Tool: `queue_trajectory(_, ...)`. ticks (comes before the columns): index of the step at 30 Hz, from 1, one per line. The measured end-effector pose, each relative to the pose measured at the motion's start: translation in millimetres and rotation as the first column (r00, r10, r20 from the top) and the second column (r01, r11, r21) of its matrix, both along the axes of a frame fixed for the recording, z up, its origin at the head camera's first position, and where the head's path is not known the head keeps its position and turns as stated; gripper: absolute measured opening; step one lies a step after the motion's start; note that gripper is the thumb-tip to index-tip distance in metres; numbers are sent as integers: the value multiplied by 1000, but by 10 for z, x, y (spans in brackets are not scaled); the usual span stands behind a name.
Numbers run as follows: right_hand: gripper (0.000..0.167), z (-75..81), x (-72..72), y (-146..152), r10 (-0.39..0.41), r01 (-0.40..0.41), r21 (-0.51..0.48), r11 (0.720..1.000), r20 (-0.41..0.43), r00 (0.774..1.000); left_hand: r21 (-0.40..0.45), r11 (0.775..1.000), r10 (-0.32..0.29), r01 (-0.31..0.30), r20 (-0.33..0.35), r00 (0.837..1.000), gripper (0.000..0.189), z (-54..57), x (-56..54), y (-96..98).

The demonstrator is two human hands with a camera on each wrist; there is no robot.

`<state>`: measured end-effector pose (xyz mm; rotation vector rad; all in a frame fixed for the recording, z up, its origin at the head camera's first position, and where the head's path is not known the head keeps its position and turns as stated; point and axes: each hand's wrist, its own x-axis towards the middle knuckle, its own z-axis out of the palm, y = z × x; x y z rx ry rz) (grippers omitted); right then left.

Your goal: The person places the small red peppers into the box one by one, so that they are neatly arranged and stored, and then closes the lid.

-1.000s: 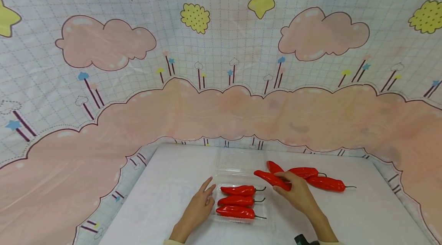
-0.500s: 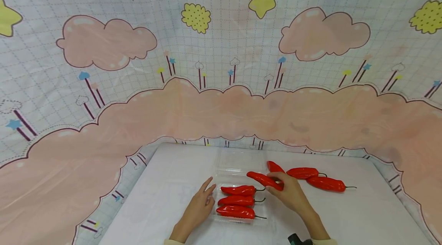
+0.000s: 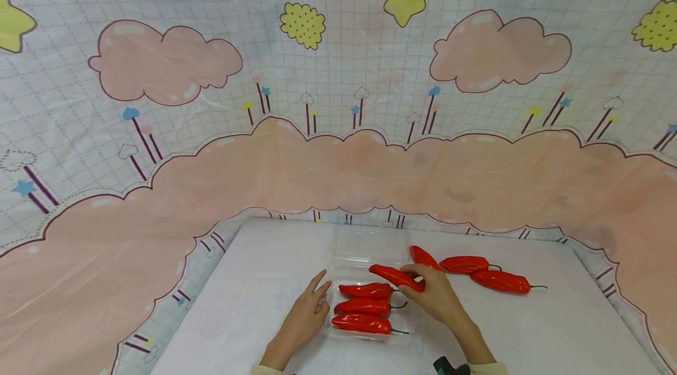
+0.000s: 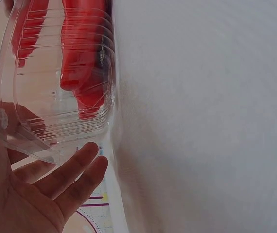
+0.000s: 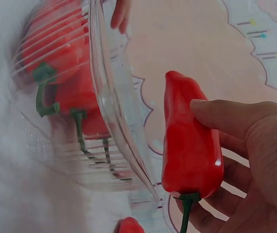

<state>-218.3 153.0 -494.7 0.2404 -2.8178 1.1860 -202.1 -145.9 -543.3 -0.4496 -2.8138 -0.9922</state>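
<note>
My right hand (image 3: 431, 293) grips a red chili pepper (image 3: 394, 275) near its stem end, above the back right edge of a clear plastic box (image 3: 399, 319). The right wrist view shows the thumb on one side of that pepper (image 5: 189, 145), its green stem pointing down in the picture. Three red peppers (image 3: 365, 306) lie side by side in the box, stems to the right. My left hand (image 3: 305, 313) is at the box's left side with its fingers stretched out; in the left wrist view the fingers (image 4: 75, 177) are spread near the box's end wall (image 4: 60, 131).
Behind the box its clear lid (image 3: 370, 245) lies folded back on the white table (image 3: 238, 293). To the right are three more red peppers (image 3: 499, 281), partly touching one another. A patterned cloth (image 3: 338, 175) hangs behind the table.
My right hand has carried its pepper to the left, from beside the loose peppers to the back right of the box. The left hand has stayed in place.
</note>
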Motion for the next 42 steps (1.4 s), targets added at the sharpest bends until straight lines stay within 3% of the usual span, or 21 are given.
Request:
queue_trajectory(36, 38, -10, -127, -440, 110, -109, -28, 994, 44, 993, 11, 1000, -7, 7, 23, 1000, 43, 46, 25, 9)
queue_trajectory(42, 36, 6, -151, -500, 130, -130, -10, 991, 19, 991, 9, 1000, -7, 6, 12, 1000, 43, 37, 30, 8)
